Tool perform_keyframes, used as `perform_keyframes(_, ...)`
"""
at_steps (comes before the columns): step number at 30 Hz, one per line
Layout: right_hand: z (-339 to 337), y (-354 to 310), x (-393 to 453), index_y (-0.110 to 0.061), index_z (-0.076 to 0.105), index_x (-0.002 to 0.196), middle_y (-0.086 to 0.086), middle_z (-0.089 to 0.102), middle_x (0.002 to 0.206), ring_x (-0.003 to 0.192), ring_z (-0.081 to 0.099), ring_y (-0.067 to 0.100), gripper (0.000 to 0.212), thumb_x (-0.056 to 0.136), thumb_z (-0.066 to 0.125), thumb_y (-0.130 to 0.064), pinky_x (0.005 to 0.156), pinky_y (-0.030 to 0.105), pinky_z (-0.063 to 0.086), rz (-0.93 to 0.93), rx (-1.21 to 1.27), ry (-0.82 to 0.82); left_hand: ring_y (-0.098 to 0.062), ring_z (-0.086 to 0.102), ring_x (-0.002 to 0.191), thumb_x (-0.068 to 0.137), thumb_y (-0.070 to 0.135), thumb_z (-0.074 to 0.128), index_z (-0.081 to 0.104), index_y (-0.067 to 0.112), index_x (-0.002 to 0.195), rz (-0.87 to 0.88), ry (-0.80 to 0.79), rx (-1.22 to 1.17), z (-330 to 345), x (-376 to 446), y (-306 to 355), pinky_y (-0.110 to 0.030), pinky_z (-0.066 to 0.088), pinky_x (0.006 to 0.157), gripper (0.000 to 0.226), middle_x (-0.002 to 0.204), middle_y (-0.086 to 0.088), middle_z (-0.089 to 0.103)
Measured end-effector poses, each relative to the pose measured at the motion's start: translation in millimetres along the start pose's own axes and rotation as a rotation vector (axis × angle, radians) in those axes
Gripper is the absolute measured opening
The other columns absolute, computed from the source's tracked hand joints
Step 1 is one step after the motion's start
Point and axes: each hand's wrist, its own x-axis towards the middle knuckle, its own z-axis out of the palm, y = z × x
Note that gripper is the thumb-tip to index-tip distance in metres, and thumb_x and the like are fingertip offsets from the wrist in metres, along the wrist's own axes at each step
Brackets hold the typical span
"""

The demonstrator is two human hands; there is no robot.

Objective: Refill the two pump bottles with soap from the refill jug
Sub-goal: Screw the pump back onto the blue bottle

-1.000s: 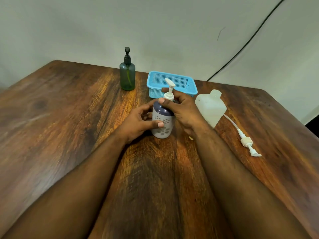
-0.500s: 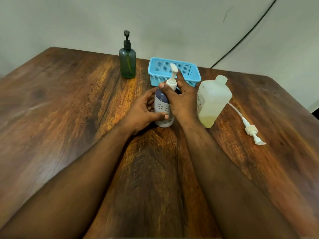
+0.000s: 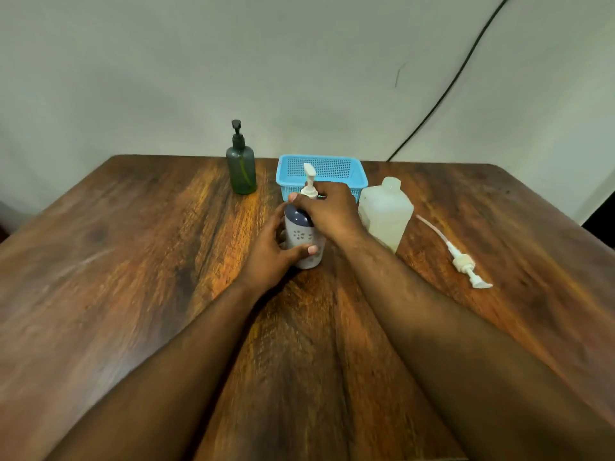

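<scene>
Your right hand closed its grip over the collar of the white pump head, fingers pinching just below the upright spout. Your left hand wrapped the body of the white-and-navy pump bottle, thumb across its front, and held it standing on the table. The bottle thus sat between both grips, pump seated in its neck; whether you were unscrewing or tightening could not be told, nor could its fill level. Just right of your right wrist stood the translucent refill jug, capped, with pale soap low inside. Farther right, apart from the jug, a loose pump with its dip tube lay flat on the table. Behind the grips sat the blue basket; to its left, the green pump bottle stood untouched, pump fitted. By this evidence, pouring was not under way, and the green bottle probably remained to be handled.
</scene>
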Motion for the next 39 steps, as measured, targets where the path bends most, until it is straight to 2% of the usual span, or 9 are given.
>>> perform_keyframes(4,-27,-34,17,-0.012,0.074,0.094,-0.001,0.074,0.09,0.088,0.069,0.016,0.024,0.079,0.078,-0.031,0.078,0.03,0.055,-0.085,0.121,0.055,-0.012,0.058,0.12,0.078,0.004,0.081,0.024,0.041,0.148,0.081,0.025,0.051,-6,19,24,-0.018,0.056,0.079,0.098,0.136,0.006,0.051)
perform_keyframes(9,-68,-84,72,0.003,0.069,0.082,0.001,0.063,0.071,0.069,0.058,0.011,0.041,0.068,0.083,-0.033,0.064,0.03,0.049,-0.272,0.113,0.076,0.014,0.054,0.107,0.074,0.009,0.086,0.022,0.016,0.154,0.106,0.075,0.258,6,63,30,-0.006,0.049,0.082,0.103,0.129,0.011,0.053)
perform_keyframes(13,-88,-92,123,0.01,0.066,0.087,0.002,0.057,0.072,0.067,0.053,0.009,0.05,0.067,0.085,-0.033,0.064,0.028,0.043,-0.285,-0.001,0.039,-0.023,0.046,0.136,0.075,0.02,0.086,0.026,0.018,0.156,0.016,-0.041,0.785,18,96,30,-0.035,0.04,0.109,0.101,0.148,-0.007,0.049)
perform_keyframes(16,-101,-83,155,0.009,0.068,0.084,0.002,0.056,0.069,0.061,0.05,0.007,0.047,0.069,0.086,-0.032,0.057,0.022,0.041,-0.253,-0.106,0.055,-0.03,0.047,0.134,0.074,0.029,0.085,0.034,0.02,0.151,-0.108,-0.197,1.104,30,112,21,-0.04,0.042,0.107,0.093,0.15,-0.009,0.046)
perform_keyframes(20,-105,-62,184,0.006,0.067,0.077,0.001,0.052,0.063,0.058,0.046,0.008,0.044,0.068,0.087,-0.032,0.055,0.024,0.039,-0.205,-0.216,0.01,-0.027,0.057,0.118,0.073,0.037,0.085,0.054,0.018,0.132,-0.301,-0.376,1.168,37,131,6,-0.042,0.051,0.098,0.07,0.132,-0.005,0.058)
perform_keyframes(26,-97,-17,218,0.01,0.065,0.084,0.009,0.055,0.072,0.068,0.05,0.011,0.059,0.062,0.088,-0.04,0.061,0.031,0.043,-0.268,-0.232,0.04,-0.026,0.058,0.111,0.072,0.032,0.086,0.058,0.011,0.125,-0.342,-0.514,1.173,38,155,-2,-0.037,0.052,0.09,0.064,0.126,-0.008,0.06)
perform_keyframes(33,-82,37,229,0.002,0.069,0.078,0.004,0.061,0.073,0.068,0.053,0.01,0.044,0.067,0.086,-0.037,0.063,0.028,0.045,-0.23,-0.287,0.008,-0.028,0.057,0.119,0.071,0.038,0.086,0.055,0.012,0.133,-0.361,-0.559,1.219,40,165,-6,-0.04,0.05,0.099,0.074,0.13,-0.008,0.06)
perform_keyframes(37,-73,58,228,-0.013,0.062,0.063,-0.007,0.054,0.06,0.057,0.047,0.001,0.032,0.071,0.084,-0.035,0.052,0.012,0.035,-0.227,-0.312,-0.036,-0.029,0.055,0.121,0.07,0.043,0.086,0.052,0.01,0.136,-0.365,-0.577,1.279,44,171,-10,-0.038,0.047,0.097,0.081,0.132,-0.01,0.058)
perform_keyframes(39,-67,63,228,-0.013,0.064,0.066,-0.008,0.055,0.061,0.058,0.048,0.001,0.031,0.071,0.085,-0.036,0.054,0.015,0.036,-0.224,-0.328,-0.057,-0.03,0.055,0.121,0.069,0.043,0.086,0.051,0.01,0.137,-0.384,-0.564,1.28,46,172,-11,-0.037,0.047,0.095,0.083,0.132,-0.01,0.058)
